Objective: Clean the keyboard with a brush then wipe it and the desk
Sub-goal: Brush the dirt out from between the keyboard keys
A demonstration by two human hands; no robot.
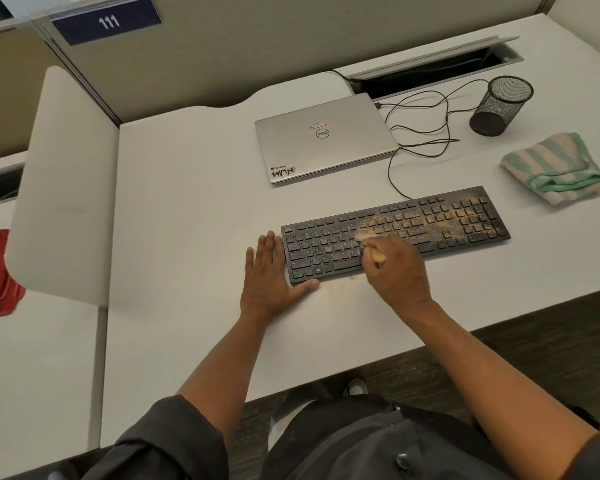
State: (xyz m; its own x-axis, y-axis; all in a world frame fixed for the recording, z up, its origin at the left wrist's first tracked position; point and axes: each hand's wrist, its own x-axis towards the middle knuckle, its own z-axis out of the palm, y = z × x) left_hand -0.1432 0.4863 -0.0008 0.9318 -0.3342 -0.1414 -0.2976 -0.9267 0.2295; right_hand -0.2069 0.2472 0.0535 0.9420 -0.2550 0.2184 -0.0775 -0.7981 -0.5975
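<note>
Now, head view:
Keyboard (395, 233): lies on desk (187, 202), tan grit over its right half.
Right hand (397, 271): grips brush (369, 244), bristles on the middle keys.
Left hand (269, 275): flat, fingers straight, against the keyboard's left end.
Cloth (556, 168): folded, beyond the keyboard's right end.

A dark blue sign (106, 21) on the partition behind the desk reads "111" in white numerals. The closed silver laptop (326, 136) shows a round "DELL" logo at the centre of its lid, and a sticker (283, 171) at the lid's near corner reads "WMN". The small print elsewhere is too blurred to read.
</note>
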